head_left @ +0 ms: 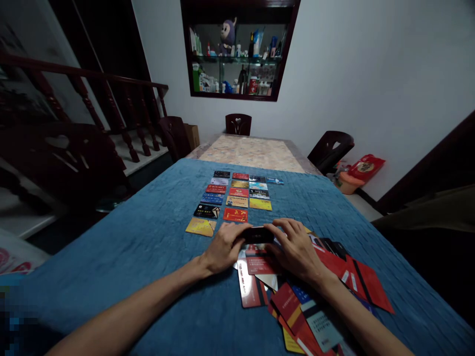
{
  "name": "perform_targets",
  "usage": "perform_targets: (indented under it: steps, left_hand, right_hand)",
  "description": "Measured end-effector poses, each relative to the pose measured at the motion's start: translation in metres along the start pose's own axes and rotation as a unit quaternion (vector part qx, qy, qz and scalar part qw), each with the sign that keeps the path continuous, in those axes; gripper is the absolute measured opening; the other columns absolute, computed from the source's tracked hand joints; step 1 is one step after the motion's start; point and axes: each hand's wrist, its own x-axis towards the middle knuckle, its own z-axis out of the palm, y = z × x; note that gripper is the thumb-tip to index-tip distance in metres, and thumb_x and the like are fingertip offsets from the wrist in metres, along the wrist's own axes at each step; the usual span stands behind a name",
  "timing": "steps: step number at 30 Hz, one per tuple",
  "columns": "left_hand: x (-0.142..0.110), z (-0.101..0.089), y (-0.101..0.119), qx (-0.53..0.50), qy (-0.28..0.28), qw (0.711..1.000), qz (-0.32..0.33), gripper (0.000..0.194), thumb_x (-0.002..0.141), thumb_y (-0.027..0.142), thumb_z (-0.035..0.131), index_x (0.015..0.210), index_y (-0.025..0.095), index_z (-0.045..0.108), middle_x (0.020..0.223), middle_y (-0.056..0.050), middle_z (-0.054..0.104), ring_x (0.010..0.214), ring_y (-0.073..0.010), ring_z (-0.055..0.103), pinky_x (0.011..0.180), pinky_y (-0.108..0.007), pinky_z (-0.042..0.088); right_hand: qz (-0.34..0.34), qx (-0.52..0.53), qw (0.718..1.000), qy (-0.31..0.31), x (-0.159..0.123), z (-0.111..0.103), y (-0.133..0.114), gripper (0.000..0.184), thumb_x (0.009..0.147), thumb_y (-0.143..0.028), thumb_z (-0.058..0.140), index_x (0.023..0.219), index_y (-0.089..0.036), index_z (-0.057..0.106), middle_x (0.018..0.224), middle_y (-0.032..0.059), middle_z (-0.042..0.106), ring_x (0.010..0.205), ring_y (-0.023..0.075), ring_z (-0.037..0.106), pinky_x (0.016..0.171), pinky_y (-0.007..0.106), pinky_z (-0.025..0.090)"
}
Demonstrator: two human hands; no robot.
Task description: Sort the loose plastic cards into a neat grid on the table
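Between my two hands is a black card point(257, 235), gripped at its ends and tilted toward me. My left hand point(227, 247) pinches its left end with thumb and fingers. My right hand point(297, 247) closes on its right end, above a loose pile of cards. Just under the held card, a red card point(261, 264) overlaps a white-and-red card point(250, 287). Beyond my hands, several cards lie face up in columns, including a gold card point(201, 227), a black card with a gold design point(207, 211) and a red card point(235, 214).
A blue cloth point(122, 252) covers the near part of the table. More cards spread at the right, among them a large red card point(371, 284) and a pale green card point(322, 324). Dark chairs point(330, 148) stand around the table; a wall cabinet point(237, 94) is behind it.
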Motion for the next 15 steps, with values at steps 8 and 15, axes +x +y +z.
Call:
perform_targets:
  steps: [8,15]
  left_hand:
    - [0.0002,0.0011,-0.0001,0.002,0.020,1.000,-0.010,0.044,0.087,0.010,0.051,0.130,0.020,0.052,0.115,-0.008,0.069,0.100,-0.0217,0.062,0.091,-0.040,0.048]
    - [0.0048,0.0007,0.0006,0.039,-0.004,0.999,0.003,0.048,0.085,0.010,0.054,0.131,0.021,0.051,0.117,-0.010,0.065,0.107,-0.0254,0.059,0.096,-0.045,0.046]
  right_hand:
    - [0.009,0.011,1.000,0.012,0.0007,-0.0026,0.0004,0.036,0.091,-0.025,0.055,0.127,-0.020,0.058,0.112,0.0138,0.060,0.104,0.0290,0.052,0.086,0.045,0.049]
    - [0.019,0.032,0.999,0.002,0.0008,-0.0036,0.0045,0.042,0.089,-0.025,0.059,0.131,-0.022,0.055,0.114,0.0131,0.059,0.106,0.0298,0.050,0.087,0.047,0.050]
